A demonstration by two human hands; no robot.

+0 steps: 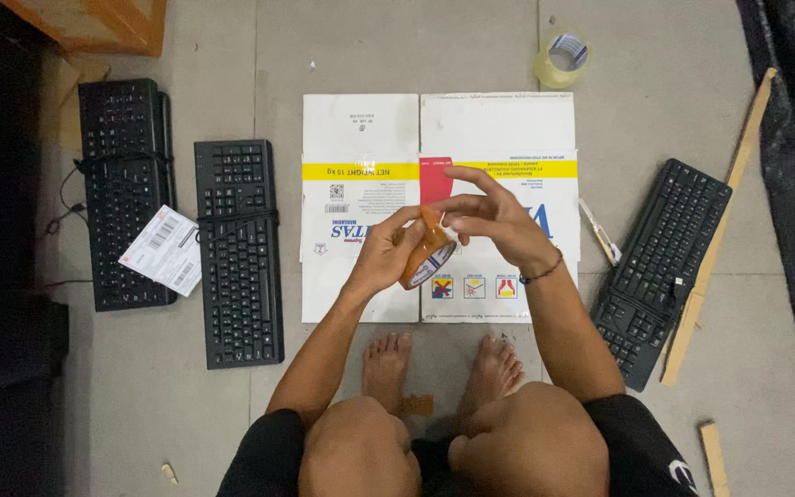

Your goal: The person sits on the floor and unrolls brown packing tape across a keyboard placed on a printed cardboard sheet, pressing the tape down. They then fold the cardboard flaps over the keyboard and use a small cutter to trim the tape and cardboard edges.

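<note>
A: Brown tape roll (427,258): where does it sit?
B: Clamped in the left hand (381,258), above the flattened white carton (499,124) on the floor.
A: The right hand (494,221)?
B: Fingertips pinch the roll's top edge.

Brown tape roll (427,258) between both hands.

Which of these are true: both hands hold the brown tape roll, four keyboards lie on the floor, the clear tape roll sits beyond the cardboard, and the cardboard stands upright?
1. Both hands, left hand and right hand, are on the brown tape roll. True.
2. Four keyboards lie on the floor. False: three show.
3. The clear tape roll lies beyond the flattened cardboard. True.
4. The cardboard stands upright. False: it lies flat.
</note>
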